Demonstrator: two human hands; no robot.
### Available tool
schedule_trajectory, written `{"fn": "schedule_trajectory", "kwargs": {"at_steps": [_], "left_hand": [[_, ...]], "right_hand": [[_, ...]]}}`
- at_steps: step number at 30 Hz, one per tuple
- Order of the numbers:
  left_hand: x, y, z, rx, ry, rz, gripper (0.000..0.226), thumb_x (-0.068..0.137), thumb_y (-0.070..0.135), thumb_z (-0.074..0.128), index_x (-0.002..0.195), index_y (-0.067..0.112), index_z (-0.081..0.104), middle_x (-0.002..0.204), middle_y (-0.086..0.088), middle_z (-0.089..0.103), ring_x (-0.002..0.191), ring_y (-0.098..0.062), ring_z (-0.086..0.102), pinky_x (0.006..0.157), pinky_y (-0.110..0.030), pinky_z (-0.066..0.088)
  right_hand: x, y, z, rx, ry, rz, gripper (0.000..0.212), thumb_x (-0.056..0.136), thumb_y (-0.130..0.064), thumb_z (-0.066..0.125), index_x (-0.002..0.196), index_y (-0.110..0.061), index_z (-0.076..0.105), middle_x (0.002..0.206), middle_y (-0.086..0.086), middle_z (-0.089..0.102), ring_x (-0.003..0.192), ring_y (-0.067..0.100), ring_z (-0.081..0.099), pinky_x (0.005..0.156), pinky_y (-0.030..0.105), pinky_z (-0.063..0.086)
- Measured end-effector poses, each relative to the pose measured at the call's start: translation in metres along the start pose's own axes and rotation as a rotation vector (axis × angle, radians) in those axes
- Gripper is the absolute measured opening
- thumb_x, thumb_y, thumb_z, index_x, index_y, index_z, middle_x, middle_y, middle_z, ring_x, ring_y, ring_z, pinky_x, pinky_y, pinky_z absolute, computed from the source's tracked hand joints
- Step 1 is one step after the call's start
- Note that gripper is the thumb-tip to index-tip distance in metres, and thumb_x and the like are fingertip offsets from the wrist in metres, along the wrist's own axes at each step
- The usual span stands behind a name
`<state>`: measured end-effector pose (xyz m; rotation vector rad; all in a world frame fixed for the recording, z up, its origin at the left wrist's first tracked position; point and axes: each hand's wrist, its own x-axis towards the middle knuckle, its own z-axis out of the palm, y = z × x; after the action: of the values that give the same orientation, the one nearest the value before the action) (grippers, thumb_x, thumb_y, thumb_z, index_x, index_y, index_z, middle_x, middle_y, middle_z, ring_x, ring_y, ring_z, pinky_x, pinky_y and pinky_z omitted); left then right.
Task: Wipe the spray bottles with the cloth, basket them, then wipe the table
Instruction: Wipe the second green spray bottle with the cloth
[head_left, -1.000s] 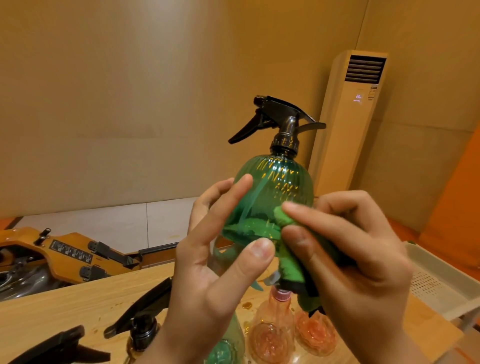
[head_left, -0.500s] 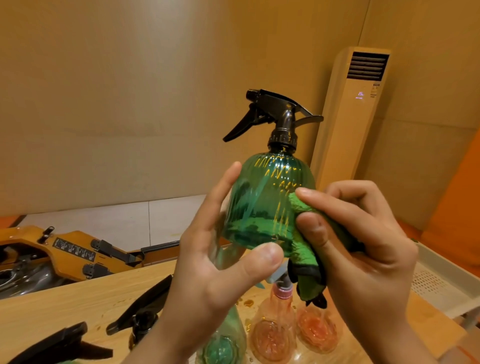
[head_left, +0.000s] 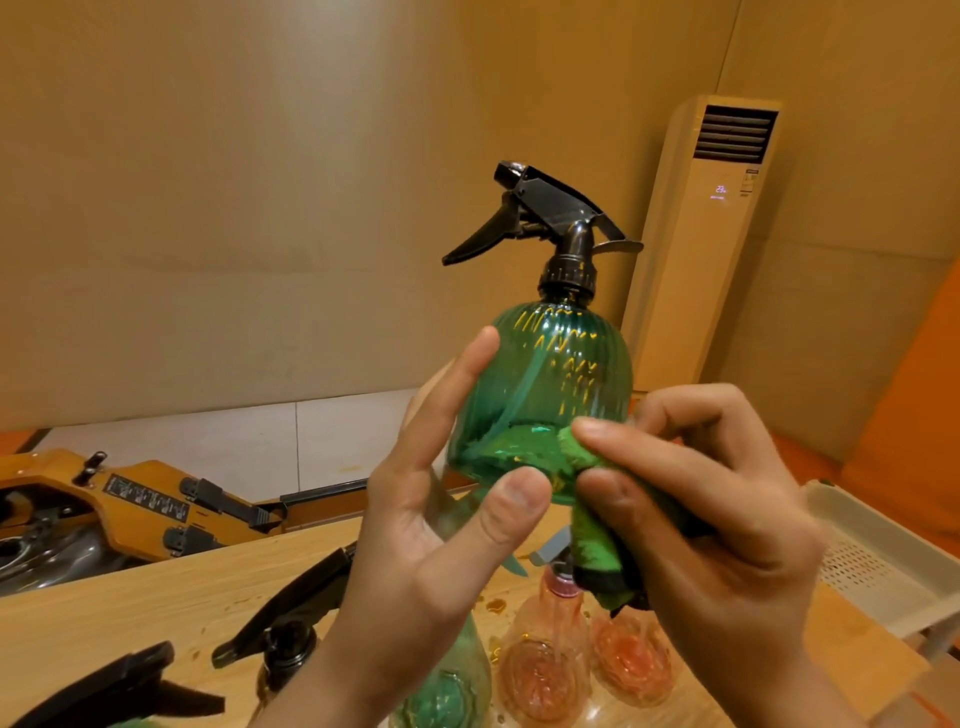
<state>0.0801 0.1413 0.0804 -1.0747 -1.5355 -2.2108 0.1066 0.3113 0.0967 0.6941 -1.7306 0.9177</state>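
I hold a green ribbed spray bottle (head_left: 545, 395) with a black trigger head upright in the air above the table. My left hand (head_left: 441, 525) grips its lower body, thumb in front and fingers behind. My right hand (head_left: 711, 519) pinches a folded green cloth (head_left: 592, 540) against the bottle's lower right side. Below on the wooden table (head_left: 130, 608) stand two pink bottles (head_left: 545, 670), another green bottle (head_left: 447, 696) partly hidden by my left arm, and two black trigger heads (head_left: 291, 613) at the left.
A white perforated basket (head_left: 878, 561) sits at the table's right edge. A wooden rowing machine (head_left: 130, 499) lies on the floor beyond the table at left. A tall air conditioner (head_left: 701, 234) stands against the back wall.
The bottle has turned slightly in my left hand, and the cloth in my right hand has slid lower along the bottle's right side toward its base.
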Motion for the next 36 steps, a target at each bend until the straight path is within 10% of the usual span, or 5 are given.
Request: {"fn": "schedule_trajectory", "kwargs": {"at_steps": [14, 20, 36], "left_hand": [[-0.004, 0.002, 0.006, 0.029, 0.017, 0.067, 0.068, 0.084, 0.02, 0.071, 0.144, 0.046, 0.052, 0.156, -0.002, 0.046, 0.138, -0.03, 0.054, 0.105, -0.047, 0.053], [-0.005, 0.005, 0.002, -0.016, -0.062, -0.045, 0.1, 0.08, 0.02, 0.075, 0.152, 0.063, 0.021, 0.148, 0.008, 0.057, 0.133, -0.022, 0.06, 0.101, -0.035, 0.055], [-0.007, -0.006, 0.008, 0.008, -0.073, -0.063, 0.078, 0.089, 0.028, 0.068, 0.153, 0.055, 0.033, 0.152, 0.013, 0.053, 0.138, -0.016, 0.055, 0.107, -0.029, 0.049]], "right_hand": [[0.007, -0.003, -0.002, 0.006, 0.055, 0.027, 0.019, 0.094, -0.025, 0.067, 0.113, -0.023, 0.07, 0.097, 0.009, 0.055, 0.089, 0.018, 0.058, 0.076, 0.025, 0.044], [0.003, -0.002, -0.005, 0.069, 0.042, 0.026, 0.018, 0.097, -0.034, 0.066, 0.11, -0.027, 0.076, 0.1, 0.005, 0.056, 0.091, 0.019, 0.058, 0.078, 0.026, 0.045], [0.002, 0.0, -0.009, -0.039, -0.014, -0.006, 0.021, 0.092, -0.025, 0.069, 0.113, -0.022, 0.069, 0.097, 0.009, 0.055, 0.087, 0.02, 0.058, 0.074, 0.024, 0.044]]}}
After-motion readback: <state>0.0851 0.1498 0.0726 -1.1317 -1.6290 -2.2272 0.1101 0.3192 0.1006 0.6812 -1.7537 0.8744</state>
